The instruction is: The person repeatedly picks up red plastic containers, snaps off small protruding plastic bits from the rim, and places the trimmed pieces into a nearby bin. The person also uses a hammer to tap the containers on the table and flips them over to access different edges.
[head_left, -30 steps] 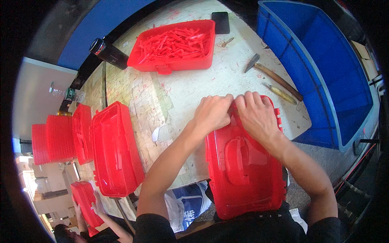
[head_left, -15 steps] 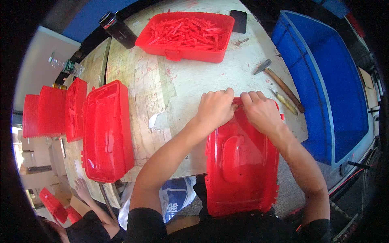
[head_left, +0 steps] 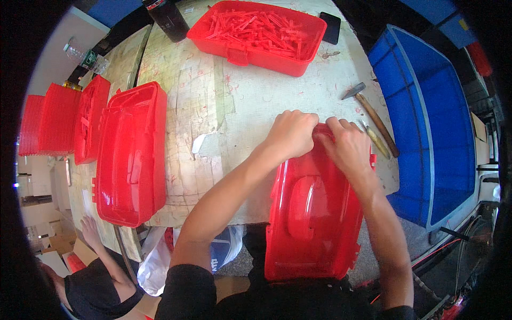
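The red plastic shell (head_left: 322, 213) sits toward 4 o'clock, its far end over the tabletop (head_left: 242, 165). Left hand (head_left: 294, 134) and right hand (head_left: 345, 143), fingers curled, grip its 12 o'clock rim; some fingertips are hidden. The step seems to be working that rim; the next move calls for 2 steady, even holds.

Glossy, smooth plastic is seen in the long red moulded shell (head_left: 326, 216); a matt, scuffed surface is shown by the pale, stained desk (head_left: 250, 101). The brown-handled hammer (head_left: 376, 122) is made of wood and dull metal.
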`<state>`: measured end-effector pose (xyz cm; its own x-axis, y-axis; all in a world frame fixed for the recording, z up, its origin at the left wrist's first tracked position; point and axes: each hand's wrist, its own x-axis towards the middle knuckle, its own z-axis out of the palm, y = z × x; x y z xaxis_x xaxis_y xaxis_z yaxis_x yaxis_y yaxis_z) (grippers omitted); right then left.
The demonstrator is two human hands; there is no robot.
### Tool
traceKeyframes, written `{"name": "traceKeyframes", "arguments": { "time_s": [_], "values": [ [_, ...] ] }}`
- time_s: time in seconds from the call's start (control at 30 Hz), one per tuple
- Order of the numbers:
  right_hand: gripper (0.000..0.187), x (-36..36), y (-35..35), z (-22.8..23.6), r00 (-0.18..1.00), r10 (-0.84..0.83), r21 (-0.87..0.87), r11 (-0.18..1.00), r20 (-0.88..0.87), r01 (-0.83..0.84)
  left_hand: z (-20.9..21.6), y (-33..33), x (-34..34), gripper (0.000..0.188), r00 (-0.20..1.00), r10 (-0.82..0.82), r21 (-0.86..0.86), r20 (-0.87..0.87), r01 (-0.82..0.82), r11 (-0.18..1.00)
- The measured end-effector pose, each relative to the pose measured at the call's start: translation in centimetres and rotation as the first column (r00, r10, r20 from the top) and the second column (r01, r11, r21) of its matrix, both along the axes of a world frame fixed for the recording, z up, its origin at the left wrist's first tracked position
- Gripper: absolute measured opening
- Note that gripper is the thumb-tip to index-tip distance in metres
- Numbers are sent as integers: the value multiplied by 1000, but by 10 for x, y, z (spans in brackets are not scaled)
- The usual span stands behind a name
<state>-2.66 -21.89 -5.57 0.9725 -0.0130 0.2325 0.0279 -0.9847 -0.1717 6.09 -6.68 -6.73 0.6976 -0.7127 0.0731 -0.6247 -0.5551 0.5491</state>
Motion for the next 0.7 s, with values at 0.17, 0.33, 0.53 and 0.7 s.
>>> {"name": "traceKeyframes", "arguments": {
  "time_s": [0.17, 0.33, 0.53, 0.7],
  "values": [
    [27, -4, 4, -10, 996, -25, -51, 998, 88, 30, 8, 1, 0, 17, 998, -28, 50, -59, 31, 998],
    [27, -4, 3, -13, 994, 27, -131, 991, 110, -12, 13, 2, -2, 26, 996, 12, 92, -93, -4, 996],
    [24, -3, 8, -8, 995, 30, -154, 988, 99, -15, 9, 5, -2, 30, 997, 4, 53, -73, 0, 999],
    [25, 3, 8, 1, 998, 39, -217, 975, -38, -47, 6, 7, 0, 31, 993, -18, 28, -117, 21, 999]
  ]
}}
